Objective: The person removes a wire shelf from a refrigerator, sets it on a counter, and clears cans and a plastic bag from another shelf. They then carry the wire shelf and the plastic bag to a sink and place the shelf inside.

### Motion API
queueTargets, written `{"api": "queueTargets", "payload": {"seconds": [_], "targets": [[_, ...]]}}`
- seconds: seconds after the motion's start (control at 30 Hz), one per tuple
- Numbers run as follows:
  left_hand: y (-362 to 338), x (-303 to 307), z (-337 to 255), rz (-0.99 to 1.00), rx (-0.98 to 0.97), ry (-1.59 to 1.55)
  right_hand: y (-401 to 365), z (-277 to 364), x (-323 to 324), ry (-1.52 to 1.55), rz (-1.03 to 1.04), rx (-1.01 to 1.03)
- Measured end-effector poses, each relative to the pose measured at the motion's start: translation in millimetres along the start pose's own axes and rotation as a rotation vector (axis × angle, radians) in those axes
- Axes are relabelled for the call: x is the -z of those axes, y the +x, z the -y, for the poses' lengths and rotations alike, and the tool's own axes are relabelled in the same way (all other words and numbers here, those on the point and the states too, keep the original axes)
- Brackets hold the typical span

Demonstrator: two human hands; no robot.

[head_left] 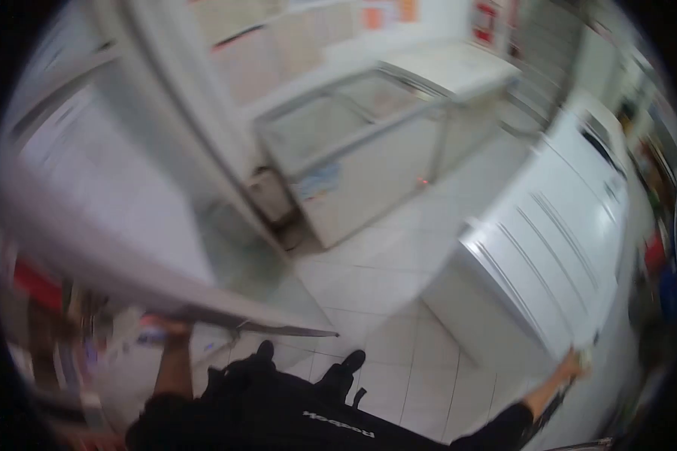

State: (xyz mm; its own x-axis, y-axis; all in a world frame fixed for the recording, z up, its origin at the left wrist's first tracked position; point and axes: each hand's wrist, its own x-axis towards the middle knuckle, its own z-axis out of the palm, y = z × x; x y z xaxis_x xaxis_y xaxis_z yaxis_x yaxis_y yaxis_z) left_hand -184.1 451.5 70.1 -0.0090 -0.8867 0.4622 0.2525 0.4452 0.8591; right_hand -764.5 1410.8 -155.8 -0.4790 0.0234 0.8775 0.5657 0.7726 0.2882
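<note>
My left hand (174, 329) is at the lower edge of a large open door (113, 195), which looks like that of an upright fridge or freezer. Blur hides its fingers, and a pinkish and blue patch shows beside it. On the other side, my right hand (572, 367) is out at the near corner of a white chest freezer (541, 248) with a ridged lid. Its fingers look closed around a small pale thing (586, 358), too blurred to name.
A glass-topped chest freezer (368, 165) stands against the far wall, with a white-topped unit (459, 71) beside it. Pale floor tiles (376, 301) run between the appliances. Blurred shelves of goods (658, 248) line the right edge. Papers (286, 49) hang on the wall.
</note>
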Motion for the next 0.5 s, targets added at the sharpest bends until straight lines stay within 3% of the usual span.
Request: {"api": "queueTargets", "payload": {"seconds": [0.07,0.13,0.17,0.23,0.3,0.43,0.5], "targets": [[-23.9,-20.1,-0.2,0.106,0.136,-0.423,-3.3,-3.0,11.0,0.074,0.063,-0.161],[-35.5,-67.3,-25.1,0.551,-0.178,-0.268,-7.4,-3.8,34.5,0.014,0.125,-0.262],[-39.3,-103.3,-54.4,0.586,-0.395,-0.1,-6.7,0.7,54.7,-0.036,0.168,-0.289],[-45.8,-139.7,-103.3,0.635,-0.502,0.237,10.7,13.4,105.0,-0.06,0.177,-0.327],[-47.8,-145.0,-115.8,0.692,-0.399,0.38,49.1,29.3,174.3,0.142,0.163,-0.487],[-26.7,-152.4,-133.3,0.928,-0.479,0.278,111.9,79.6,302.3,0.55,0.119,-0.788],[-7.5,-153.5,-157.3,1.136,-0.51,0.206,156.9,101.5,380.7,0.762,0.089,-0.918]]}}
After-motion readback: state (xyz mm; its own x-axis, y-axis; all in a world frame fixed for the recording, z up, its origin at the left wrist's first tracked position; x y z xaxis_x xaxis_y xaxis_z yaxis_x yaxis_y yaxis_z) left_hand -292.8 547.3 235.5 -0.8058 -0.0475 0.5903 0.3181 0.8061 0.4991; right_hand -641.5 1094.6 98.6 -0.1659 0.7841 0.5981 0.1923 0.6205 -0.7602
